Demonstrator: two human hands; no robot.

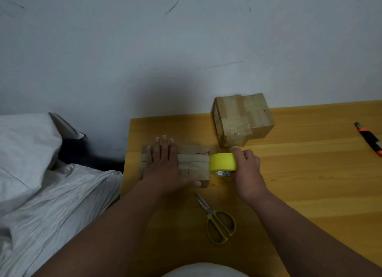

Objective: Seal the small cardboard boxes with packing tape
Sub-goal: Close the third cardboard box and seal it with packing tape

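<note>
While the left hand point(163, 163) presses flat, fingers straight, on the low brown cardboard box point(194, 165) near the left edge of the yellow wooden table point(310, 173), the right hand point(247, 167) curls its fingers round the yellow roll of packing tape point(222, 162) touching the box's right end. A second taped cardboard box point(241, 119) stands behind; yellow-handled scissors point(219, 221) lie in front, and an orange-and-black utility knife point(370, 138) far right.

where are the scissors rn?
Head view: the scissors lie flat on the wooden table, near its front edge, between the two forearms, just in front of the box being taped.
</note>
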